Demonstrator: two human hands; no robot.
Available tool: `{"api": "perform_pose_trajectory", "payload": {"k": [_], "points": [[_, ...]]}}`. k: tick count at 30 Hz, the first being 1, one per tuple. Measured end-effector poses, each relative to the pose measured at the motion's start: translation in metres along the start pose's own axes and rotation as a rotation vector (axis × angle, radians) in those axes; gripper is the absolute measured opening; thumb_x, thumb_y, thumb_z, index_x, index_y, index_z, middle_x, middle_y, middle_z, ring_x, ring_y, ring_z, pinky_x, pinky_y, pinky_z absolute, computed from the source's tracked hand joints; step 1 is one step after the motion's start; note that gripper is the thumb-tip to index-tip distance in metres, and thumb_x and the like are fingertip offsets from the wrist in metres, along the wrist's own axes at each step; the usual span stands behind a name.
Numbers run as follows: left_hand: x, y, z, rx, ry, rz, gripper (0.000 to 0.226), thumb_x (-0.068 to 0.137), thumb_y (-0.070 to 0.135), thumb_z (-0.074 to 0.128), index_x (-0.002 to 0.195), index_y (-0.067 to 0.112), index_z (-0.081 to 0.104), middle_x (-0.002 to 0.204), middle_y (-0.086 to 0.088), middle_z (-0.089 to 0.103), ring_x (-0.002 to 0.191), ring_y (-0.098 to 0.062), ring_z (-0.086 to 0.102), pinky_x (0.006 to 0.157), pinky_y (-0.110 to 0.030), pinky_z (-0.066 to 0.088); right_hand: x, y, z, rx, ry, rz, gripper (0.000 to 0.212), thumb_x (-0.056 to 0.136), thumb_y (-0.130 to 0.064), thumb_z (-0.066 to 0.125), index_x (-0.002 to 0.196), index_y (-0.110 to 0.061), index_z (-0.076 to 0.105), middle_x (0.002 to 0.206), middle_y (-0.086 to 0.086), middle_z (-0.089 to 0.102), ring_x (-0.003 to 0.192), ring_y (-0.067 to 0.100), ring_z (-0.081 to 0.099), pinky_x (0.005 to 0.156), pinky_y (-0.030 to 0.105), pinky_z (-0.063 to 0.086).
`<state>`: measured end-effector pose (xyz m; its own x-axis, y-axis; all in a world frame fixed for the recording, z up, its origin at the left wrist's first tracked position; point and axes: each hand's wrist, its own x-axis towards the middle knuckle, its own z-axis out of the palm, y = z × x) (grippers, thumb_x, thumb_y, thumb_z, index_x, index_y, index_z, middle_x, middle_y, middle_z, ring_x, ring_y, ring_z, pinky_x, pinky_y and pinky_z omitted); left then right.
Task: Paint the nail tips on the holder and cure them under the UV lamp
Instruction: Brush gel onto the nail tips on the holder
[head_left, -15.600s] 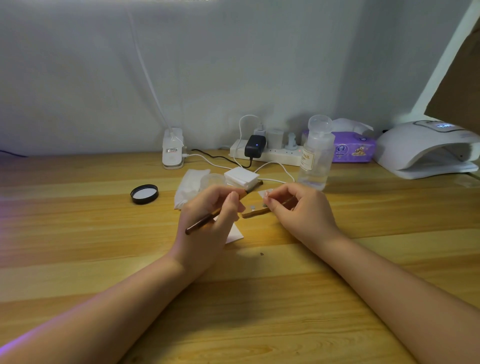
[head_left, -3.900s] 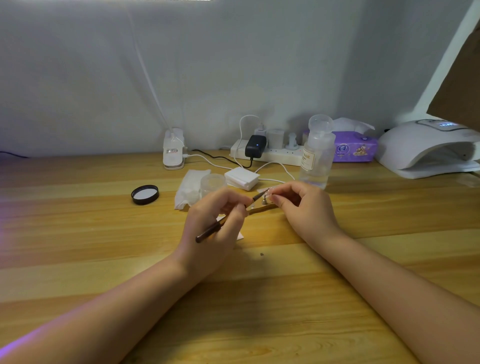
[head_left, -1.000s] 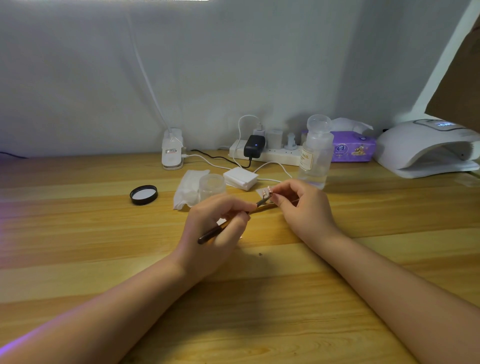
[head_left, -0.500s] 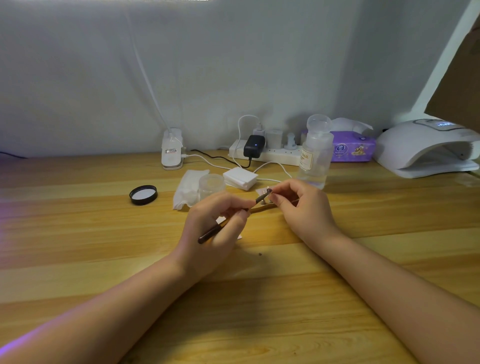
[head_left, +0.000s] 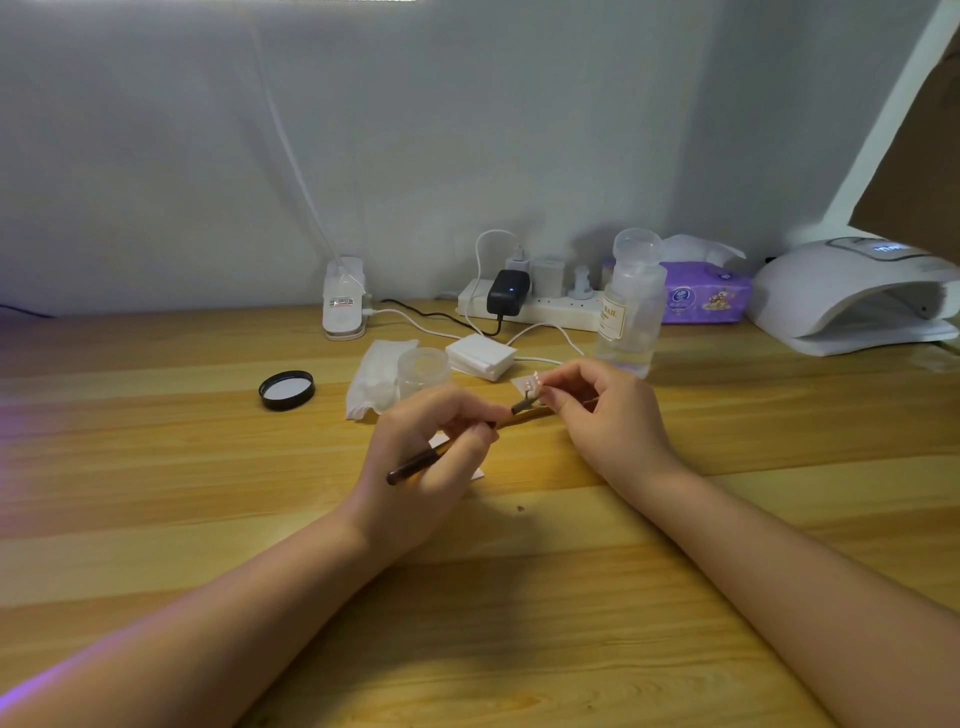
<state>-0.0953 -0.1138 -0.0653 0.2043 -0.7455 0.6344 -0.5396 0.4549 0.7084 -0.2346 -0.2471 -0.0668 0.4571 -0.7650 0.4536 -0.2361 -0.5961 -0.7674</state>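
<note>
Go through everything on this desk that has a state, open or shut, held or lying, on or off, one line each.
Left hand: shut on brush.
Right hand: shut on nail tip holder.
Brush: held, tip at the holder.
Nail tip holder: held above the table.
Small clear jar: open.
Black lid: off, lying inside-up.
UV lamp: display lit, nothing visible inside.
Clear bottle: upright, capped.
Black adapter: plugged in, light on.

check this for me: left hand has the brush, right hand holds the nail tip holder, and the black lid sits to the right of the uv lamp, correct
Not quite. In the head view the black lid lies far to the left of the UV lamp, which sits at the table's right edge. The rest stands: the left hand has the brush and the right hand holds the holder.
</note>
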Motion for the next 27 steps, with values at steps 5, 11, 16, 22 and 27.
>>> {"api": "perform_pose_trajectory", "payload": {"k": [5, 11, 16, 22, 27], "points": [[-0.0002, 0.0025, 0.0005, 0.002, 0.067, 0.021, 0.022, 0.087, 0.025, 0.053, 0.101, 0.019, 0.068, 0.087, -0.001, 0.071, 0.083, -0.018, 0.067, 0.074, -0.035, 0.055, -0.0006, -0.0007, 0.0001, 0.015, -0.006, 0.003, 0.01, 0.087, -0.015, 0.067, 0.092, -0.023, 0.069, 0.081, -0.017, 0.066, 0.078, -0.007, 0.061, 0.066, 0.005, 0.044], [-0.0001, 0.0017, 0.002, 0.036, 0.015, 0.019, 0.026, 0.087, 0.027, 0.054, 0.104, 0.014, 0.069, 0.091, -0.001, 0.071, 0.086, -0.014, 0.067, 0.075, -0.026, 0.053, -0.0011, -0.0001, -0.0004, 0.024, -0.011, -0.009, 0.01, 0.087, -0.013, 0.067, 0.092, -0.021, 0.069, 0.079, -0.015, 0.067, 0.077, -0.008, 0.06, 0.065, 0.005, 0.044], [-0.0009, 0.0032, 0.0005, 0.002, 0.019, 0.015, 0.024, 0.085, 0.025, 0.051, 0.096, 0.014, 0.07, 0.084, 0.004, 0.07, 0.081, -0.009, 0.066, 0.073, -0.018, 0.05, -0.0006, 0.0006, 0.0001, 0.02, -0.021, -0.007, 0.014, 0.087, -0.012, 0.066, 0.093, -0.024, 0.068, 0.08, -0.016, 0.066, 0.076, -0.011, 0.059, 0.065, 0.005, 0.043], [-0.0005, 0.0024, 0.001, 0.051, 0.053, -0.038, 0.026, 0.086, 0.034, 0.049, 0.1, 0.023, 0.069, 0.086, 0.007, 0.07, 0.086, -0.013, 0.065, 0.076, -0.03, 0.051, 0.0, 0.0027, 0.001, 0.046, -0.016, -0.019, 0.009, 0.088, -0.013, 0.066, 0.09, -0.022, 0.068, 0.082, -0.011, 0.069, 0.075, -0.004, 0.061, 0.065, 0.007, 0.044], [0.0004, -0.0006, 0.0011, 0.102, 0.07, -0.009, 0.032, 0.089, 0.034, 0.05, 0.105, 0.015, 0.069, 0.09, 0.001, 0.071, 0.089, -0.017, 0.065, 0.076, -0.031, 0.05, -0.001, 0.0021, 0.0014, 0.04, -0.024, -0.052, 0.016, 0.088, -0.011, 0.066, 0.086, -0.027, 0.067, 0.075, -0.018, 0.064, 0.072, -0.012, 0.058, 0.062, 0.003, 0.041]]}}
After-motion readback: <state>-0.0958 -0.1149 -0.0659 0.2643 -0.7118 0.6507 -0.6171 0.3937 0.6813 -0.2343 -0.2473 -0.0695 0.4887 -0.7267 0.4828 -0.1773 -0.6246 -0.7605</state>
